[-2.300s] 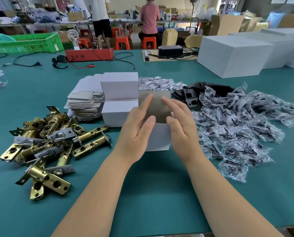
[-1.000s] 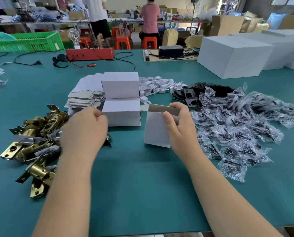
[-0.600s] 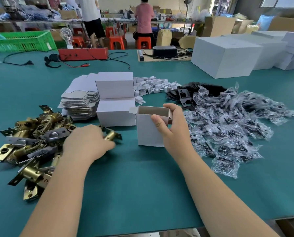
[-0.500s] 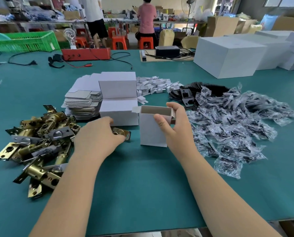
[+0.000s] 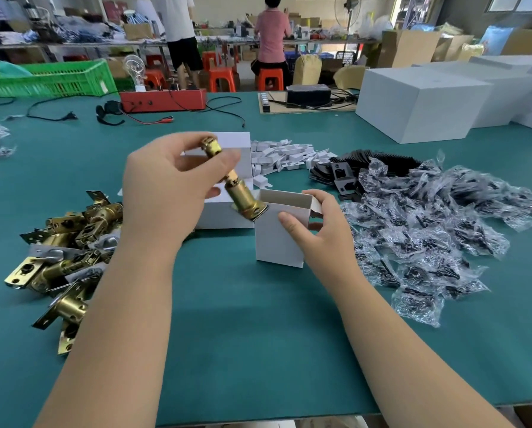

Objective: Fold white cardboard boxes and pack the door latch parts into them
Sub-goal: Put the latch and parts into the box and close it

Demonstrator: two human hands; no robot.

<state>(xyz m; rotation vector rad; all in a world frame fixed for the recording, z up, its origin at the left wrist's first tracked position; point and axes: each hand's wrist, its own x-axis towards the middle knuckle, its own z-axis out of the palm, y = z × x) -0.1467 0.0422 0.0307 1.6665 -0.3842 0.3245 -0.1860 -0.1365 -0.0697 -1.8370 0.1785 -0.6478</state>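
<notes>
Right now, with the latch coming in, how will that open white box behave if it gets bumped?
Probably tips easily: the white box stands tall on a narrow base. It looks like thin, light card, so it may slide on the table. The right hand gripping it should steady it as the brass latch enters.

Left hand pinches brass latch, tilted, faceplate end at open top of white box. Right hand grips box upright on green table. Latch pile left, bagged parts right.

We see a long teal-covered worktable, orange plastic stools behind it, our view reaching cluttered grey benches, a standing pedestal fan, a bright window top right
</notes>
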